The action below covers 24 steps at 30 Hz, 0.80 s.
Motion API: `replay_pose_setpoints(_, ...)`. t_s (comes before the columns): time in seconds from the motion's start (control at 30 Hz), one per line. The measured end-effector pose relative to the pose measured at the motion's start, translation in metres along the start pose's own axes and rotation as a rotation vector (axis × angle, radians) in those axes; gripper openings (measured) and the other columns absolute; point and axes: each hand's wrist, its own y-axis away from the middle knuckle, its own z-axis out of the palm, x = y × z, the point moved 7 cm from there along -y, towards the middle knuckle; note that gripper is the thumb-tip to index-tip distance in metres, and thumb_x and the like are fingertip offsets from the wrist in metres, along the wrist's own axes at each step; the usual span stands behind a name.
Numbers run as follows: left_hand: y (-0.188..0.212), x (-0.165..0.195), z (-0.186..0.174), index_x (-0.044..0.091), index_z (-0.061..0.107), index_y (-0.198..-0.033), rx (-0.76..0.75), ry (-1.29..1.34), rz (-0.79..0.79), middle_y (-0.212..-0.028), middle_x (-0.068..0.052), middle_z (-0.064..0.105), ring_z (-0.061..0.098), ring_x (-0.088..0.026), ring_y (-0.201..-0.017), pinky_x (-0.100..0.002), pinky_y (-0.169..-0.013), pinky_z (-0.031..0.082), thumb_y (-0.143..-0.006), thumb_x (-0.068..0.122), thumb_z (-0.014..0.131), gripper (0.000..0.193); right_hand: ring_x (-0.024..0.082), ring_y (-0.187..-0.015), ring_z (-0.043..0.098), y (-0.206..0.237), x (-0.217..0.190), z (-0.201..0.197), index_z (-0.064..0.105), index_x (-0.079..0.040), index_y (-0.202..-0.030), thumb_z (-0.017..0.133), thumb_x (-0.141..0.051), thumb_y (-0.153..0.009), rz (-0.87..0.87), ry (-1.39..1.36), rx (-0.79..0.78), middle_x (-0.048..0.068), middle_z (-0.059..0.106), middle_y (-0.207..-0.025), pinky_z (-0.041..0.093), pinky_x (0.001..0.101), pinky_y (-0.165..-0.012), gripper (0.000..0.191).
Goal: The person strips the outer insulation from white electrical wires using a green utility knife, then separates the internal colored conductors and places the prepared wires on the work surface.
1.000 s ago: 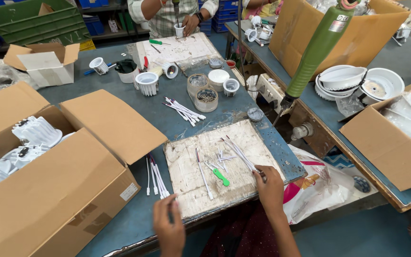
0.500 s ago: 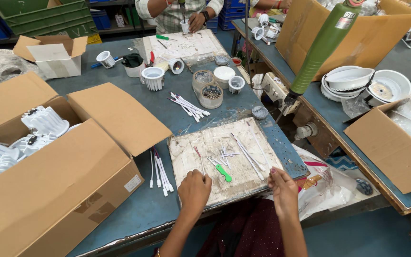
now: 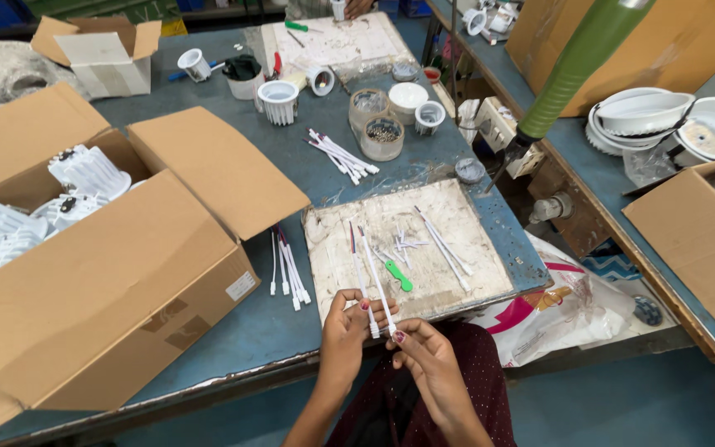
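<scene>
1. At the bench's near edge, the left hand (image 3: 347, 338) and right hand (image 3: 429, 364) both pinch closed on the white connector end of a thin wire lead (image 3: 376, 285).
2. Judgement: grip the plug, not the wire.
3. The work board (image 3: 457, 273) overhangs the near edge; the cardboard box (image 3: 117, 290) crowds the left, and open room lies only toward the lap.

A big open brown cardboard box (image 3: 117, 273) sits left of the work board (image 3: 407, 248), a white label (image 3: 242, 286) on its side. A small open carton (image 3: 97, 54) stands beyond it.
</scene>
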Motion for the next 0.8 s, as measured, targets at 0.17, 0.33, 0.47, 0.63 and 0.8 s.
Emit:
replay_pose_setpoints(0.17,0.014,0.015,0.011,0.003,0.044,-0.113,-0.046,0.04,0.038,-0.113,-0.028,0.076,0.076,-0.026,-0.098,-0.035,-0.082,0.061,-0.104,0.029,0.048,0.028,0.014,-0.085,0.063,0.009,-0.008,0.011,0.066,0.003,-0.106,0.067,-0.009,-0.094,-0.015,0.061,-0.024,0.008,0.068,-0.092,0.049,0.0289,-0.071,0.017)
replay_pose_setpoints(0.33,0.022,0.018,0.015,0.003,0.045,-0.113,-0.017,0.011,0.046,-0.113,-0.027,0.076,0.076,-0.025,-0.1,-0.033,-0.084,0.061,-0.104,0.026,0.048,0.025,0.015,-0.087,0.066,0.011,-0.008,0.012,0.067,0.002,-0.106,0.065,-0.009,-0.094,-0.008,0.081,-0.022,0.009,0.069,-0.094,0.051,0.0294,-0.072,0.016)
replay_pose_setpoints(0.47,0.028,0.021,0.016,0.002,0.044,-0.113,0.006,0.004,0.048,-0.112,-0.027,0.076,0.076,-0.025,-0.098,-0.033,-0.08,0.06,-0.105,0.025,0.048,0.025,0.015,-0.088,0.068,0.014,-0.005,0.012,0.066,0.001,-0.105,0.066,-0.009,-0.093,0.008,0.081,-0.031,0.009,0.071,-0.094,0.053,0.0297,-0.074,0.015)
replay_pose_setpoints(0.63,0.033,0.028,0.021,0.001,0.045,-0.115,0.009,-0.011,0.067,-0.113,-0.027,0.076,0.075,-0.025,-0.1,-0.032,-0.086,0.06,-0.105,0.025,0.049,0.027,0.013,-0.084,0.063,0.013,-0.004,0.011,0.067,0.002,-0.106,0.067,-0.008,-0.094,-0.001,0.1,-0.056,0.008,0.071,-0.097,0.052,0.0296,-0.074,0.015)
replay_pose_setpoints(0.8,0.033,0.027,0.022,0.001,0.044,-0.114,0.04,0.044,0.039,-0.114,-0.028,0.075,0.075,-0.027,-0.103,-0.036,-0.086,0.059,-0.104,0.025,0.049,0.026,0.013,-0.087,0.066,0.011,0.001,0.008,0.068,0.004,-0.108,0.067,-0.009,-0.094,0.016,0.118,-0.064,0.009,0.07,-0.097,0.054,0.0293,-0.073,0.019)
